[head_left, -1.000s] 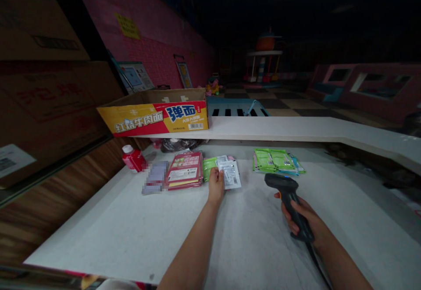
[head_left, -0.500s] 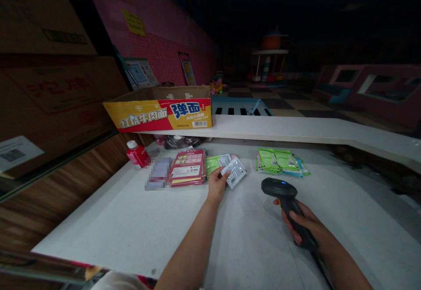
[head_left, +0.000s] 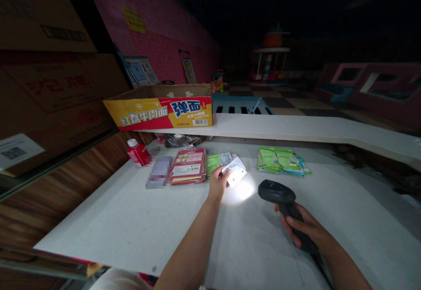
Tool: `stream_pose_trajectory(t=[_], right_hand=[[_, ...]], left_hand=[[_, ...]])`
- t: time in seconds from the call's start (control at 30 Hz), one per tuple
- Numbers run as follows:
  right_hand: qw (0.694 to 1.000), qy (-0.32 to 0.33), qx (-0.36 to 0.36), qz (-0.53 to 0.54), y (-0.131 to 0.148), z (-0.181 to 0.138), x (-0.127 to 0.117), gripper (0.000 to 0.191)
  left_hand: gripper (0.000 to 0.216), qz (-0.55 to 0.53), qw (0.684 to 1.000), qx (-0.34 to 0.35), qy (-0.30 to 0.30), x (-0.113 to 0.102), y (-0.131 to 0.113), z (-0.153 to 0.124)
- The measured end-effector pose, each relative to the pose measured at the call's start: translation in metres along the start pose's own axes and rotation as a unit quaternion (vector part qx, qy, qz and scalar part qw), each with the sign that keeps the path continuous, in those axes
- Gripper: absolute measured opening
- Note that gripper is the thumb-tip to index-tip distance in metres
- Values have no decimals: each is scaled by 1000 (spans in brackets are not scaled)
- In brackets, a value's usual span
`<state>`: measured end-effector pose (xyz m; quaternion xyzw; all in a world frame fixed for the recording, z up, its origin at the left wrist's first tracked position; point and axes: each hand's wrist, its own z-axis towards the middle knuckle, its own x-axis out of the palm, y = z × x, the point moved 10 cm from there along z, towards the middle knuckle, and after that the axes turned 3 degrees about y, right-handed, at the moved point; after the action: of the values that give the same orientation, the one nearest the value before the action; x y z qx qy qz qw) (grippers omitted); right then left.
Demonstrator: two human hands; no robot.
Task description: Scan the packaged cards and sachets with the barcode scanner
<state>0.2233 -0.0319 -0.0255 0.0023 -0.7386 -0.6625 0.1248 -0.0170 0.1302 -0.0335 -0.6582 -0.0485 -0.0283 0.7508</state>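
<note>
Presently, a white counter [head_left: 131, 224] spans the workspace; a printed carton [head_left: 158, 114] sits on its raised ledge. A stack of green packets [head_left: 279, 160] lies right of centre. The right hand [head_left: 302, 226] has its fingers wrapped around the handle of a black scanner [head_left: 276, 190]. A bright light patch [head_left: 242, 191] reaches the small sachet [head_left: 236, 171], pinched at its left edge by the left hand's [head_left: 218, 182] thumb and fingers.

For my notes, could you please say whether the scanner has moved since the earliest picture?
Yes: the scanner has shifted left and slightly down in view against the yellow-red box.
</note>
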Motion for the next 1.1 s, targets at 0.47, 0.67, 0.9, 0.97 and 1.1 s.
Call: stream_pose_trajectory(t=[0.47, 0.67, 0.9, 0.97, 1.1], right_hand=[[996, -74, -14, 48, -1, 8, -21, 43], [971, -176, -66, 144, 10, 12, -51, 41], [940, -246, -93, 218, 11, 7, -75, 38], [937, -250, -97, 223, 10, 6, -77, 38], [936, -251, -99, 228, 10, 7, -76, 38]], left_hand=[[40, -32, 999, -7, 24, 4, 3, 1], [52, -86, 996, -11, 22, 6, -5, -3], [51, -147, 981, -117, 38, 38, 11, -12], [49, -150, 978, -142, 38, 58, 15, -10], [47, -160, 977, -139, 16, 100, 12, 9]])
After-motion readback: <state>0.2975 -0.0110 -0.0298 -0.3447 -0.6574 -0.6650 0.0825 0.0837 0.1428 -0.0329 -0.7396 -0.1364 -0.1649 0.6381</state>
